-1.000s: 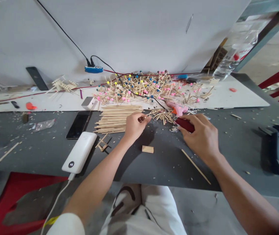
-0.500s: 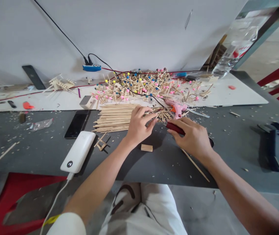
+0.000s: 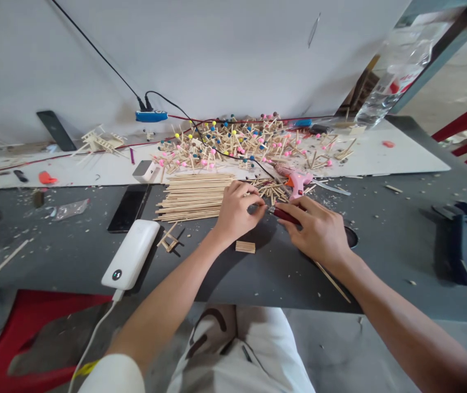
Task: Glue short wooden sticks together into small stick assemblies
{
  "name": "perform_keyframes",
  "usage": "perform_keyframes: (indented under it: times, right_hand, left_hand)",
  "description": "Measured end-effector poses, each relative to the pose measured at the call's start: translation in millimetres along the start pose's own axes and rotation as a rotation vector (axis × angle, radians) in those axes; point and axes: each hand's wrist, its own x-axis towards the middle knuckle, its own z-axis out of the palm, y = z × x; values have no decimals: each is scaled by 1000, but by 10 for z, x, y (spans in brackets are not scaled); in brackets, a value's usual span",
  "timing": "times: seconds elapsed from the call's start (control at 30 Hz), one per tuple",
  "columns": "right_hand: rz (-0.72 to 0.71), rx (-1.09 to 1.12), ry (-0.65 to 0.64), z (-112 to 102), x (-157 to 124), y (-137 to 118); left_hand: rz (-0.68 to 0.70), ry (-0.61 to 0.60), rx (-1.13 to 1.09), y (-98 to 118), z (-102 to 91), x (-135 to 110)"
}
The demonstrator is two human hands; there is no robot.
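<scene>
- My right hand [image 3: 317,232] grips the red-handled cutter [image 3: 284,214], tip toward my left hand [image 3: 235,213].
- Left fingers pinch a short stick piece; too small to see clearly.
- Step, I judge: trimming.
- Next needs steady alignment.
- Stick bundle [image 3: 192,197] lies just left of my left hand.

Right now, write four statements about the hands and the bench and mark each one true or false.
1. The right hand grips a red-handled tool. True.
2. The white power bank lies right of both hands. False: it lies to their left.
3. The left hand is beside the stack of plain sticks. True.
4. The pink glue gun is in the left hand. False: it lies on the table beyond the hands.
</scene>
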Motion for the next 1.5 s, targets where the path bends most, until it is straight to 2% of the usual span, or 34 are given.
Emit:
perform_keyframes:
  times: [0.3, 0.5, 0.73, 1.03, 1.23, 1.5]
  right_hand:
    - [7, -19, 8, 19, -15, -43]
    - [36, 7, 8, 15, -9, -51]
    - [57, 7, 21, -12, -11, -36]
    - [24, 10, 62, 1, -11, -25]
    - [27, 32, 51, 8, -5, -35]
    - [34, 0, 65, 19, -14, -68]
  left_hand:
    - [-16, 15, 106, 102, 66, -20]
    - [-37, 26, 49, 83, 21, -21]
    - [34, -47, 11, 55, -51, -1]
    - [84, -28, 52, -22, 6, -10]
    - [128, -3, 167, 32, 4, -11]
    - [230, -67, 391, 161, -5, -38]
